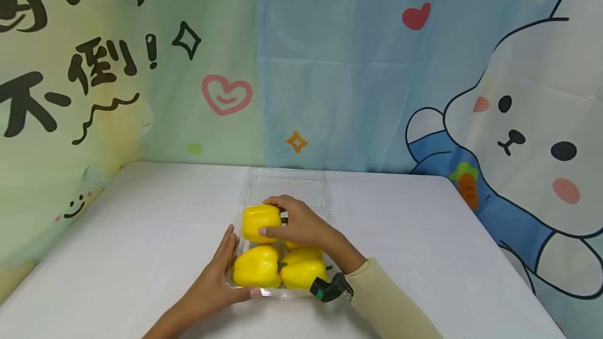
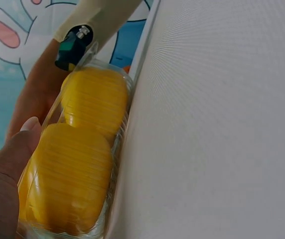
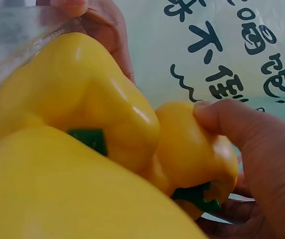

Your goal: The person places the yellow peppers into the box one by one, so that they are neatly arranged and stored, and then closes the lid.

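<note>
On the table stands a clear plastic clamshell box (image 1: 278, 293) with yellow bell peppers in it. My right hand (image 1: 301, 224) grips the back-left bell pepper (image 1: 260, 223) between thumb and fingers; its green stem points right. Two more, the front-left pepper (image 1: 256, 267) and the front-right pepper (image 1: 303, 268), lie side by side, and part of another shows under the right hand. My left hand (image 1: 219, 273) touches the box's front-left corner, fingers straight along the left wall and thumb at the front edge. In the right wrist view, the right thumb (image 3: 219, 117) presses the held pepper (image 3: 195, 154).
The box's transparent lid (image 1: 287, 186) lies folded open toward the back. A white cloth covers the table (image 1: 400, 234). Behind its back edge hangs a printed curtain (image 1: 330, 93). A dark wrist device (image 1: 330, 287) sits on the right wrist.
</note>
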{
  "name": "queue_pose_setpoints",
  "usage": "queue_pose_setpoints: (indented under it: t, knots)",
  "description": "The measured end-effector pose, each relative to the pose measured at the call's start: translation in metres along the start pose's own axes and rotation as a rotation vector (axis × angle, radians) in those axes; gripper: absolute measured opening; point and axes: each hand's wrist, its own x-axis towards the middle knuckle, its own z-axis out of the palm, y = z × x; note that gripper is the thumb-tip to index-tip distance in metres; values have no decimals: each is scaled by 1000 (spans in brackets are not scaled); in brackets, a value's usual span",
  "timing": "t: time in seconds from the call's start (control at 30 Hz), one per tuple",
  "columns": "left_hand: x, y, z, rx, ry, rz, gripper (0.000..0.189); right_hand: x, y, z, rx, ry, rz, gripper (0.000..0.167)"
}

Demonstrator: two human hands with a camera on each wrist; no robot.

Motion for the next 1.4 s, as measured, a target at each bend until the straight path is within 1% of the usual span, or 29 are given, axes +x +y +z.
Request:
queue_pose_setpoints:
  t: [0.2,0.4,0.63,0.77,0.93,1.13,1.4]
  knots:
    - [1,1,-2,30,-10,-7,124,-1,1,0,-4,-28,-9,61]
    - [0,3,-2,38,-10,-12,123,-1,3,1,-13,-27,-24,61]
    - [0,1,-1,40,-3,-2,123,-1,6,0,-83,-42,-19,65]
    - [1,0,0,39,-2,17,122,-3,6,-3,-118,-53,-25,66]
    - [1,-1,1,40,-2,20,121,-4,6,-3,-151,-80,-34,61]
    - [1,-1,2,31,5,20,122,-5,8,-4,-139,-84,-66,57]
    - [1,0,0,11,-2,6,123,-3,11,-5,-132,-84,-81,59]
